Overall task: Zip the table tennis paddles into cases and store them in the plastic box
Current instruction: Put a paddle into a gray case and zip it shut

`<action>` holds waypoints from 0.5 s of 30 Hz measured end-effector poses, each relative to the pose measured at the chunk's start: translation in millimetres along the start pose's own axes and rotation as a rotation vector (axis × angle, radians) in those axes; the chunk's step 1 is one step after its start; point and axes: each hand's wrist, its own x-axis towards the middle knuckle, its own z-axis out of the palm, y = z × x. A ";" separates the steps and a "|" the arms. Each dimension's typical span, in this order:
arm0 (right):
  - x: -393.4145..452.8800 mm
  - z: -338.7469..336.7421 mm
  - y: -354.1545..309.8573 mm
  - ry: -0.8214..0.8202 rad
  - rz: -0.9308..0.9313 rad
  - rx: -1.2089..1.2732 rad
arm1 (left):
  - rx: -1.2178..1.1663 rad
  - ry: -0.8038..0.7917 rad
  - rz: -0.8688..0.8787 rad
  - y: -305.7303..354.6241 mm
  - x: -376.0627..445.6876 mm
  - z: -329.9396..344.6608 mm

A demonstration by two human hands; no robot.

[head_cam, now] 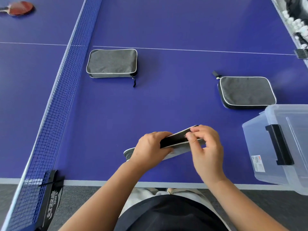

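Where the net [55, 104] crosses the blue tabletop [175, 105], everything but one item sits on its right side. Far left of the net, at the top corner: one red paddle [20, 8], blurred, lying flat, uncased.

Just right of the net, mid-depth: grey case [112, 63] with pale piping, flat, zip pull hanging at its near right corner; appears closed.

Right of the net, near the front edge: third grey case [176, 144], tipped on edge so its dark zip side faces up, held between both hands. Left hand [150, 147]: fingers curled over the top of the case, thumb below, gripping its left part. Right hand [205, 145]: thumb and forefinger pinched together at the case's upper right end, other fingers loosely curled. Cannot tell whether a zip pull sits in the pinch, nor whether a paddle is inside.

Further right of the net, beyond the hands: another grey case [246, 90], flat, zip pull sticking out at its far left corner.

Farthest right of the net, at the front edge: clear plastic box [260, 147], lid on, black latch facing the hands.
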 end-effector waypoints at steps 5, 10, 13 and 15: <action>14.8 -29.4 -10.4 0.042 0.217 0.117 | -0.130 0.049 0.022 -7.2 -12.5 -18.6; 3.0 -23.6 -36.5 0.010 0.106 0.168 | -0.110 0.170 0.132 17.0 -13.6 -15.0; 0.6 -18.3 -45.2 0.011 -0.010 0.171 | -0.193 0.239 0.209 37.3 -11.2 -7.5; 2.9 -18.8 -42.5 0.032 0.005 0.132 | -0.220 0.265 0.176 38.1 -10.7 -6.5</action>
